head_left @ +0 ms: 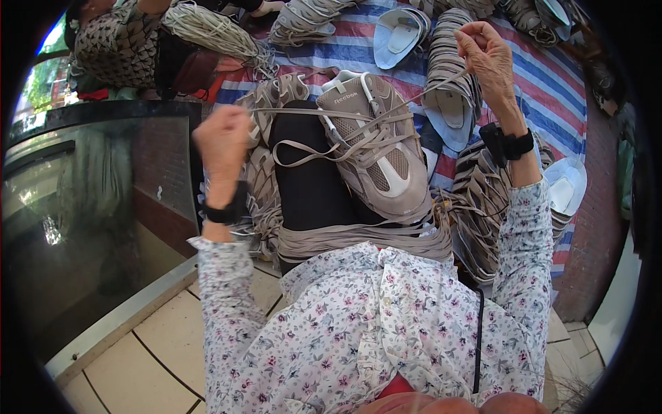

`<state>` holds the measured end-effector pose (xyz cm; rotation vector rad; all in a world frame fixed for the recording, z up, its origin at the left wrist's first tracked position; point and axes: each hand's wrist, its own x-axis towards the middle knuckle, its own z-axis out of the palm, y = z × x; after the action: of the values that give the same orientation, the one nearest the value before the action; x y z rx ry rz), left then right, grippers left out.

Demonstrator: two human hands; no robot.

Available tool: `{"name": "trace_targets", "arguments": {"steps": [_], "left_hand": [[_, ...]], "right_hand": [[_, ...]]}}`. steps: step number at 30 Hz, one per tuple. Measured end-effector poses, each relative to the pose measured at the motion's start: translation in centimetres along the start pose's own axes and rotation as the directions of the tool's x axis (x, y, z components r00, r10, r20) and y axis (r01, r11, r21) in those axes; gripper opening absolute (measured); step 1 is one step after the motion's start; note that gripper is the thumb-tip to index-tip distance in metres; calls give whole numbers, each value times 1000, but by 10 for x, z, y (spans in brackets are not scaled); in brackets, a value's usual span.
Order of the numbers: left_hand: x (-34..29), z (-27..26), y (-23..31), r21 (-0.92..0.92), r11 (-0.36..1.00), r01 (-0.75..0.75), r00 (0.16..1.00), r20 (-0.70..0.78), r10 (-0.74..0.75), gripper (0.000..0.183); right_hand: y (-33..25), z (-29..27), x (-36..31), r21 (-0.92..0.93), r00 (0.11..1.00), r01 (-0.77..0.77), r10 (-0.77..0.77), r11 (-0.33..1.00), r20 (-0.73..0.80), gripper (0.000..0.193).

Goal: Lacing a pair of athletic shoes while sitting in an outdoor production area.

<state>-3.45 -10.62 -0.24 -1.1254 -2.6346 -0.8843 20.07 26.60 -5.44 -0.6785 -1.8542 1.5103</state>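
A taupe sneaker upper [376, 145] with mesh panels rests on my lap, toe toward me. A flat beige shoelace [296, 111] threads through its lower eyelets, and one loop hangs loose at its left side. My left hand [224, 141], slightly blurred, is closed on one length of the lace, left of the shoe. Raised at the upper right, my right hand [491, 65] pinches the other length, stretched up from the eyelets. A bundle of loose laces [365, 241] lies across my lap below the toe.
Stacked shoe uppers [452, 83] lie on a striped plastic sheet [331, 58]; more uppers [483, 207] sit by my right arm. A dark glass panel [103, 207] stands to my left. At the upper left, another person [114, 48] sits beside a lace bundle [214, 34].
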Motion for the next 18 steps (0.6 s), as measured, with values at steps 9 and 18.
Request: {"name": "trace_targets", "arguments": {"steps": [9,18], "left_hand": [[-53,-108,-148,102,893,439,887,-206,-412,11],[-80,-74,-157,64,914,401,905,-180,-385,8]], "right_hand": [[-45,86,-120,-333,797,507,-287,795,531,24],[-47,89,-114,-425,736,615,-290,664,612,10]]}}
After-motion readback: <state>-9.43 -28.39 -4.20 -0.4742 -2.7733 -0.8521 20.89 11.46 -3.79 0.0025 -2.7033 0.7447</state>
